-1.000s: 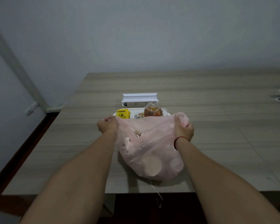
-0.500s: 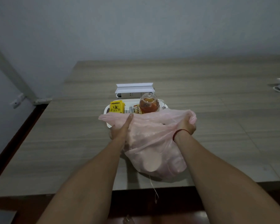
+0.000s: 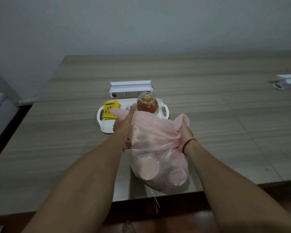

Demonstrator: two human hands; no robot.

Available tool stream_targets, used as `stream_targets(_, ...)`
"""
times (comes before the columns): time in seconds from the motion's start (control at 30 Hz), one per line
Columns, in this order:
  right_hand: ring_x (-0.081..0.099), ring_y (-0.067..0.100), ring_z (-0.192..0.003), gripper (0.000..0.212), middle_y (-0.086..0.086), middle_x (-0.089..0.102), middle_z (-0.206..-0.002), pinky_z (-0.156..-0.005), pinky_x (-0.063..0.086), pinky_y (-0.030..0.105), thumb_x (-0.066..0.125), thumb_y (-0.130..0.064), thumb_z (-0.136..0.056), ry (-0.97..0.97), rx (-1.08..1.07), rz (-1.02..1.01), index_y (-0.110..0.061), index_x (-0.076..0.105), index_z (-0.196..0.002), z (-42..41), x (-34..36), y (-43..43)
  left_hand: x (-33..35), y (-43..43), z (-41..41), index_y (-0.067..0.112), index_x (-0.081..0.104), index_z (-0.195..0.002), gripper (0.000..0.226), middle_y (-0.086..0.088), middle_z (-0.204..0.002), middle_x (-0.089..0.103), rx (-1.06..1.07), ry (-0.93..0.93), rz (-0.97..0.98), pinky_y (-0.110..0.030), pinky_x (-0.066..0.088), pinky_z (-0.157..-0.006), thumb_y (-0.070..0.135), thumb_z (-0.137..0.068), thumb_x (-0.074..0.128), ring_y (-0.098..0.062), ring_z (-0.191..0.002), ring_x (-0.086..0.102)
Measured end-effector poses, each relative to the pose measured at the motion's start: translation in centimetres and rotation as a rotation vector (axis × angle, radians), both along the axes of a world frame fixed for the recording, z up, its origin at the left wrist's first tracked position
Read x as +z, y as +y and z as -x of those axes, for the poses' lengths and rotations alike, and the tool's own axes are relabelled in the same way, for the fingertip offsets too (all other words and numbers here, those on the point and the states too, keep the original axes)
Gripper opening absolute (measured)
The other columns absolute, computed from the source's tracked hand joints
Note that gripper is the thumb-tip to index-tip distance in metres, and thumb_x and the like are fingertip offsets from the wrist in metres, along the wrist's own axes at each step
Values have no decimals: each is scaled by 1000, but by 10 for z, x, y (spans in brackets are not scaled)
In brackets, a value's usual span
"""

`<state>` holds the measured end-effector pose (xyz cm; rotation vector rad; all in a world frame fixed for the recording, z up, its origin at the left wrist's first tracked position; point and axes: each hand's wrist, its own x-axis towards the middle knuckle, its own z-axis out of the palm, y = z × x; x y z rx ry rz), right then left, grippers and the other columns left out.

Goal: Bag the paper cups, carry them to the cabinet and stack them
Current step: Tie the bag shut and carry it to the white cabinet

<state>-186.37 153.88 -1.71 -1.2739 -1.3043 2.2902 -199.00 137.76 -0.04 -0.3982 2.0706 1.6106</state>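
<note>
Head view: the right hand (image 3: 185, 137) was closed tight around the gathered right handle of the pink plastic bag (image 3: 158, 148), with the film bunched above its fist. A red cord sat on that wrist. The left hand (image 3: 124, 123) lay flat against the left side of the bag mouth, fingers (image 3: 130, 113) extended away from the person and not curled; the left handle strip ran past the fingertips, and whether the thumb pinched it could not be told.

The bag rested on the wooden table (image 3: 57, 148) near its front edge, between the two forearms. Its long axis ran from the mouth at the far end to the bulging bottom at the near end. The paper cups (image 3: 148, 170) lay inside the lower part, tipped on their sides, with round bases facing the camera through the film. A thin string hung from the bag over the table edge.

Just beyond the bag stood a white tray (image 3: 106, 126) with cut-out handles. It carried a yellow packet (image 3: 109, 110) printed "Sunshine" and a glass teapot (image 3: 147, 103) of amber liquid. Behind the tray lay a white power strip (image 3: 124, 94) with a folded white card (image 3: 130, 85) behind it. Well apart, at the right edge, was another white object (image 3: 287, 81).
</note>
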Motion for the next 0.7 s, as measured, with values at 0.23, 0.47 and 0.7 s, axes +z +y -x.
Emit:
stream_targets(0.23, 70, 18, -76, 54, 2, 75, -86, -71, 57, 31, 45, -66, -87, -1, 164, 90, -21, 70, -101, -8, 1, 4, -3, 19, 6, 8, 48, -131, 98, -7, -118, 62, 101, -45, 120, -43, 50, -98, 74, -61, 68, -31, -110, 61)
stream_targets(0.47, 71, 29, -94, 75, 5, 75, -104, -92, 54, 48, 64, -73, -52, -73, -107, -30, -20, 72, -105, -1, -33, 22, -17, 25, 11, 8, 51, -134, 44, -15, -130, 61, 196, 30, 70, -44, 50, -101, 28, -94, 53, -35, -117, 60)
stream_targets(0.7, 63, 26, -105, 91, 1, 64, -117, -86, 51, 34, 50, -84, -66, 3, -486, -19, -18, 55, -128, -3, 30, -25, 2, 10, -6, 0, 36, -138, 41, -24, -140, 49, 614, 117, 16, -42, 38, -103, 20, -102, 35, -40, -127, 49)
